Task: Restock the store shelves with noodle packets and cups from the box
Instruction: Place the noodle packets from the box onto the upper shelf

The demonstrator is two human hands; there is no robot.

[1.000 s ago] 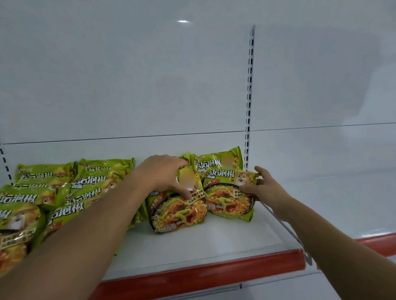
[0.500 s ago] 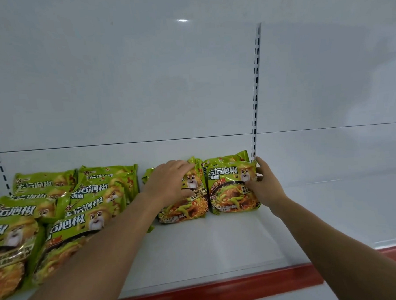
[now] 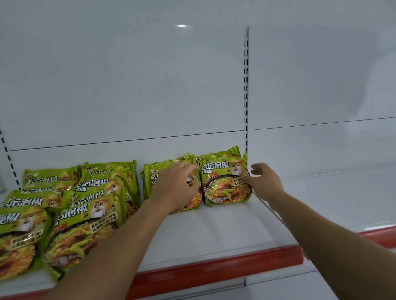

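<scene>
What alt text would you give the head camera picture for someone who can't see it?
A person's two bare hands reach to two green noodle packets at the back of a white shelf: the left hand rests on the left packet, the right hand is open beside the right packet. A pile of green packets lies further left.

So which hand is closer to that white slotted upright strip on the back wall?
The right hand: it sits below and just right of the white slotted upright strip. The left hand is further left, holding a green noodle packet.
</scene>
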